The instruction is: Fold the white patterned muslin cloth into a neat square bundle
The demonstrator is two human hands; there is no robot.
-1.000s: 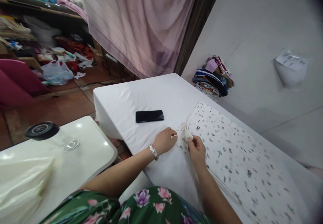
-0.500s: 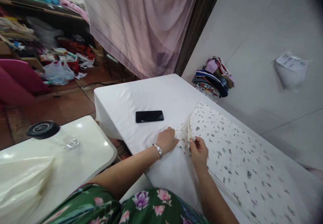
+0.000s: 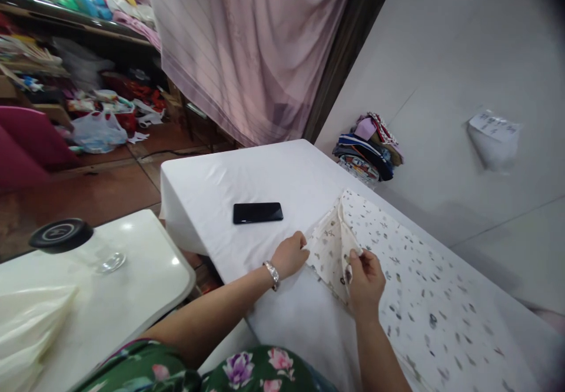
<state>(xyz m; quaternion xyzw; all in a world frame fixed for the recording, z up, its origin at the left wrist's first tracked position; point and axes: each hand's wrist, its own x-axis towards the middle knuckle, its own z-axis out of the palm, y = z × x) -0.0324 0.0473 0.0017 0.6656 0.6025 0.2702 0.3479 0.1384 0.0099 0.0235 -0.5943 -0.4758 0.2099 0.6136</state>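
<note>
A white cloth with small grey-brown prints (image 3: 424, 280) lies folded in layers along the right part of the white-covered table (image 3: 265, 168). At its left corner my left hand (image 3: 289, 255), with a silver bracelet at the wrist, pinches the edge of the lower layer. My right hand (image 3: 367, 277) has its fingers closed on the upper layer's edge and holds it lifted and folded back, so the printed layer beneath shows between the hands. A black phone (image 3: 258, 213) lies flat beyond my left hand.
On a small white table (image 3: 145, 251) at the left are a clear bottle with a black lid (image 3: 62, 235) and pale fabric (image 3: 33, 327). A stack of folded clothes (image 3: 368, 148) sits by the wall. Behind hangs a pink curtain (image 3: 256, 45); a pink chair (image 3: 30, 145) stands far left.
My right hand has moved right with the upper layer's edge, opening the fold wider. My left hand remains at the cloth's left corner. The whole view has shifted slightly.
</note>
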